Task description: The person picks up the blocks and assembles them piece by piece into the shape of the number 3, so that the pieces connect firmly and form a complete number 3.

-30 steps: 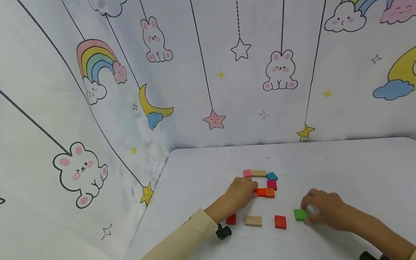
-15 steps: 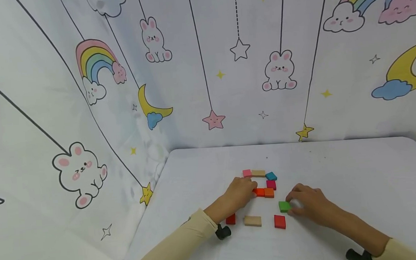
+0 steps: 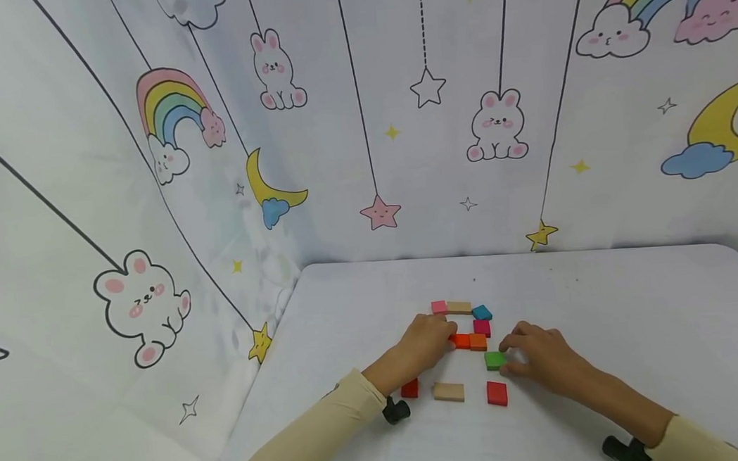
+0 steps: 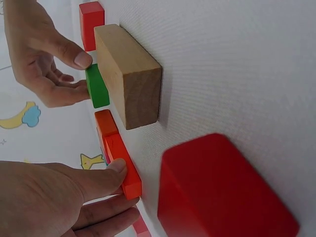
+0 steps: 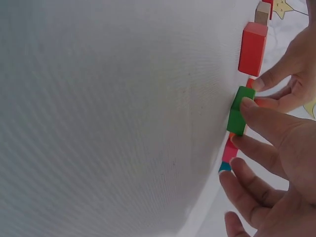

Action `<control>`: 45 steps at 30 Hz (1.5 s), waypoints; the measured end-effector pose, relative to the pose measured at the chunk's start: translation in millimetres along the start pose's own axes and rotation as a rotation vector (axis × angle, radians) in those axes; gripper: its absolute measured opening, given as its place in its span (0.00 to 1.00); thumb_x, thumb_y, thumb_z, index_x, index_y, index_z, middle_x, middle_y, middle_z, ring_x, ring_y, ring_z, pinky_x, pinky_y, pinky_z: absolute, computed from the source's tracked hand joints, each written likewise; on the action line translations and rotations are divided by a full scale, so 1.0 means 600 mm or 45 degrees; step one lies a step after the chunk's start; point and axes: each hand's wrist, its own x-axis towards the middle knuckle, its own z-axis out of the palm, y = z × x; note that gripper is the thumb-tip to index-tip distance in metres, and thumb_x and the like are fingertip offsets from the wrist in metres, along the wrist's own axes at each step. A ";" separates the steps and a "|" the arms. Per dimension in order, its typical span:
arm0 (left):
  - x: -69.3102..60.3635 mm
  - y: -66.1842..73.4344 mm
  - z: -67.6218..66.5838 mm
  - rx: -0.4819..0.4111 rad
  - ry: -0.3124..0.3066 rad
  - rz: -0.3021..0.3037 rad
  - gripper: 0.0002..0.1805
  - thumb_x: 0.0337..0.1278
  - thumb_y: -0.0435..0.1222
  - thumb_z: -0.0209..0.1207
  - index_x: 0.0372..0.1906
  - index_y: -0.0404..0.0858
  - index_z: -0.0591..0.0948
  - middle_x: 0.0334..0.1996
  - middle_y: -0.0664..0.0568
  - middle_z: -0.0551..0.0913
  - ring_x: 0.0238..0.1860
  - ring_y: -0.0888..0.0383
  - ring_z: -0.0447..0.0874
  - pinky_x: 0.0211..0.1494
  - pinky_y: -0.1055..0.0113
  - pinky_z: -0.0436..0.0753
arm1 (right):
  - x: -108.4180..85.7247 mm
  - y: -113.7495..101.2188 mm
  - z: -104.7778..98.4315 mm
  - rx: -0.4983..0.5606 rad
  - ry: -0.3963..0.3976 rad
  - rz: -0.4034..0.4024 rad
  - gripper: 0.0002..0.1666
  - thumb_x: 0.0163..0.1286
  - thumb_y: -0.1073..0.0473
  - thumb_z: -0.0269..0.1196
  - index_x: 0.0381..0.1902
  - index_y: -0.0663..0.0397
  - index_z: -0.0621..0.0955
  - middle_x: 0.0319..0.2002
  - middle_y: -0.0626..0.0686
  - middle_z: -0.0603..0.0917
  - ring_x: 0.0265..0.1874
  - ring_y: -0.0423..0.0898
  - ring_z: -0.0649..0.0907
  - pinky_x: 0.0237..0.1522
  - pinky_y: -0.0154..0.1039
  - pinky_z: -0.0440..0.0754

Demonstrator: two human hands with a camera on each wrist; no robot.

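Note:
My left hand [image 3: 422,343] pinches an orange-red block [image 4: 123,168] between thumb and fingers; the block lies on the white table, end to end with an orange block [image 3: 478,342]. Between the thumb and fingers of my right hand [image 3: 544,355] is a green block [image 3: 495,361], just nearer to me than the orange one and slightly to its right. Beyond these, a magenta block [image 3: 481,329], a blue block [image 3: 482,313], a wooden block [image 3: 459,308] and a pink block [image 3: 438,307] form a bent line. Part of the orange-red block is hidden by my left fingers.
A red block [image 3: 410,389], a plain wooden block [image 3: 449,392] and another red block [image 3: 497,393] lie spaced apart in a front row. The white table [image 3: 634,313] meets a cartoon-printed backdrop [image 3: 338,134] at its back and left.
My right hand has slid the green block leftward and a little away from me, up near the orange block. The left hand has stayed in place on the orange-red block.

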 end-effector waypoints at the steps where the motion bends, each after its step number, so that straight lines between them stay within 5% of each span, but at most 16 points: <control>1: 0.000 0.000 0.000 0.004 0.000 0.001 0.12 0.69 0.45 0.69 0.52 0.47 0.88 0.40 0.57 0.88 0.41 0.63 0.83 0.51 0.70 0.81 | 0.001 -0.001 0.000 0.004 0.002 0.001 0.21 0.53 0.48 0.84 0.43 0.44 0.89 0.41 0.48 0.83 0.45 0.49 0.84 0.49 0.65 0.82; 45: 0.002 0.002 0.000 0.017 -0.029 -0.026 0.12 0.70 0.46 0.68 0.53 0.48 0.88 0.41 0.57 0.88 0.42 0.63 0.83 0.52 0.69 0.81 | 0.012 -0.009 0.002 0.053 0.025 0.006 0.24 0.51 0.48 0.84 0.45 0.44 0.89 0.44 0.51 0.84 0.49 0.53 0.85 0.51 0.68 0.80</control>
